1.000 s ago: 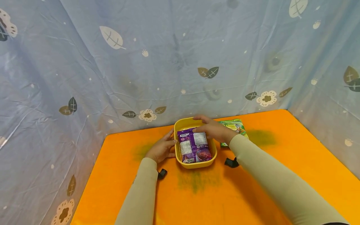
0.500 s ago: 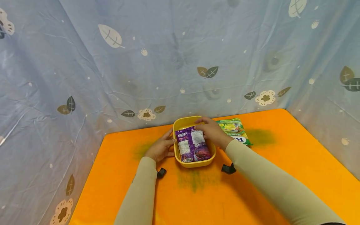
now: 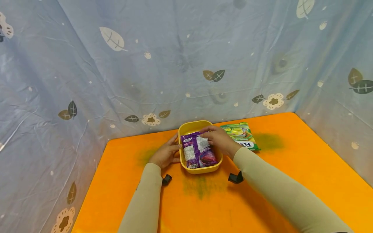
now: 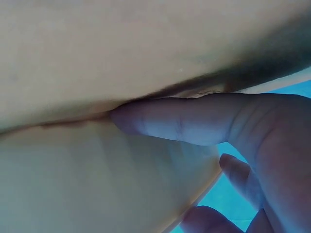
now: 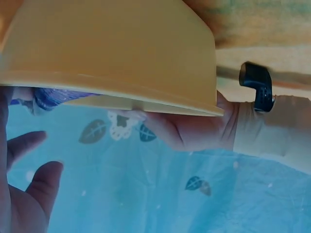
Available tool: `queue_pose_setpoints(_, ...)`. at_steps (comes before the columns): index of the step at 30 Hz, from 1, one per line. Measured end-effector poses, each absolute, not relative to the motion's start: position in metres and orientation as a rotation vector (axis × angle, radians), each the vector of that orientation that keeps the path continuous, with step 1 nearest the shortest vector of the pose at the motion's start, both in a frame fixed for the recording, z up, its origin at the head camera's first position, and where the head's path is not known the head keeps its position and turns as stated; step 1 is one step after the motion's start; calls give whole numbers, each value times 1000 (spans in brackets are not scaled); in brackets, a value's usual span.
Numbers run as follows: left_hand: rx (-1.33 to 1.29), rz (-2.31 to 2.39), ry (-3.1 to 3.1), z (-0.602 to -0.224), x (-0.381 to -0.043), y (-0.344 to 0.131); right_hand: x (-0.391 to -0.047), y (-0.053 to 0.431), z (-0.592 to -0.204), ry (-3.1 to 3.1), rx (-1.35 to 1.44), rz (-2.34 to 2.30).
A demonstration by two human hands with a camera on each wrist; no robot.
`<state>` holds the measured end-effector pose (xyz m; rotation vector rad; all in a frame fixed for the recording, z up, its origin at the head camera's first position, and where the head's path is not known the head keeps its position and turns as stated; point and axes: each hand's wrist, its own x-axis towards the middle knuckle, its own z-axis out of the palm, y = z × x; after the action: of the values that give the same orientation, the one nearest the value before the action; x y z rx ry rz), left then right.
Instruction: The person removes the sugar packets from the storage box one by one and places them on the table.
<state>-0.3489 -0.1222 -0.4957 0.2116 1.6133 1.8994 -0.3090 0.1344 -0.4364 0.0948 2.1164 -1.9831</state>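
A purple FOX'S candy packet [image 3: 194,152] lies in a yellow rectangular plastic tub [image 3: 201,171], its printed face up. My left hand [image 3: 165,154] rests along the tub's left wall. In the left wrist view its straight thumb [image 4: 180,119] meets the rim, with the other fingers lower on the outside. Over the tub's right side reaches my right hand [image 3: 219,139], fingertips touching the packet's upper right part. The right wrist view shows its fingers apart, with a bit of the purple packet [image 5: 53,98] showing past the rim.
Just right of the tub lies a green and yellow FOX'S packet [image 3: 239,135], partly behind the right hand. All stand on an orange table [image 3: 201,210] with dark green smudges. A light blue printed curtain [image 3: 175,64] hangs close behind. Black devices [image 3: 235,177] sit at both wrists.
My right hand has drawn slightly back from the tub's far rim, its fingertips now on the packet. More of the green packet shows. The left hand stays at the wall.
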Motion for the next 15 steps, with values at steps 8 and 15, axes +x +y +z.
queue_pose_setpoints(8, 209, 1902, 1616, -495, -349, -122, -310, 135, -441, 2031, 73, -1988)
queue_pose_setpoints(15, 183, 1904, 1618, -495, -349, -122, -310, 136, -445, 2004, 47, -1983)
